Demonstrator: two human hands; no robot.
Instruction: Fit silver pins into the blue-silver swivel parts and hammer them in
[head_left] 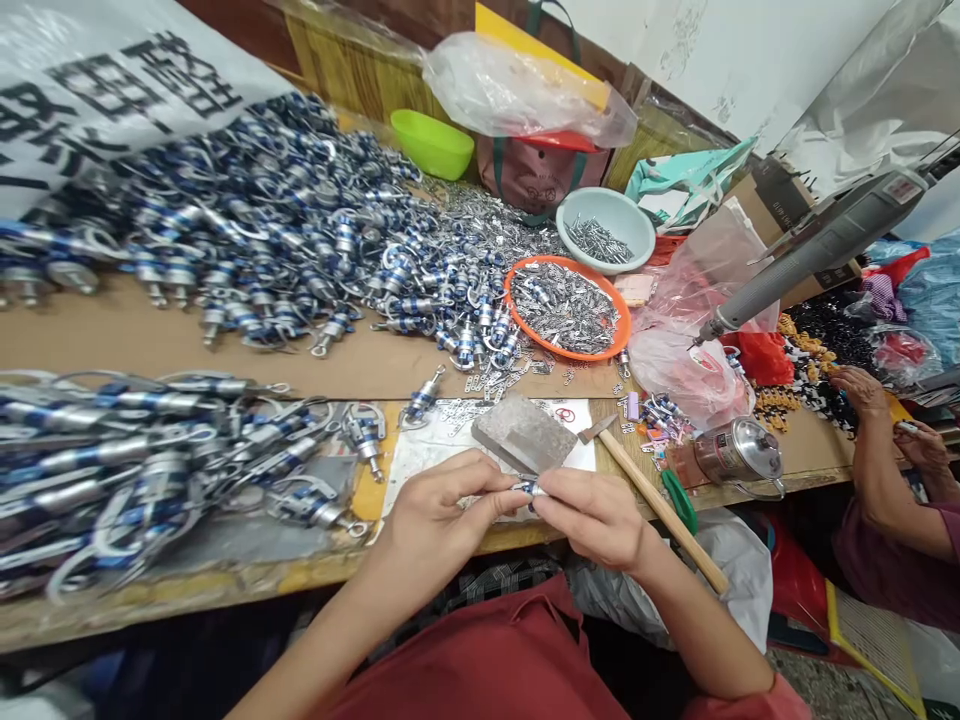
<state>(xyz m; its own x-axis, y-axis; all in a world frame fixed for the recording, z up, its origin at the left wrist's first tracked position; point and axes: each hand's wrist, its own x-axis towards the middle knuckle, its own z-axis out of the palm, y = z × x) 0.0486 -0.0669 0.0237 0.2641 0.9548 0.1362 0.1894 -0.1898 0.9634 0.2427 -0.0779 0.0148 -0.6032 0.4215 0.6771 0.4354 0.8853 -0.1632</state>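
Note:
My left hand (446, 505) and my right hand (600, 515) meet in front of my body, at the near edge of the bench. Between their fingertips is a small blue-and-silver metal fitting (531, 488), pinched from both sides and mostly covered by the fingers. Just beyond it a grey metal block (525, 432) rests on a white sheet (420, 455). A hammer (660, 510) lies right of my right hand, its wooden handle jutting over the bench edge. One more blue-and-silver fitting (424, 398) lies beyond my left hand.
Fittings are heaped at the back left (262, 220) and front left (142, 460). An orange basket (512, 300) holds small metal plates; a pale bowl (566, 205) holds pins. Green-handled scissors (679, 500), a metal mug (739, 455) and a hanging power screwdriver (817, 255) are rightward, near a co-worker's hands (862, 390).

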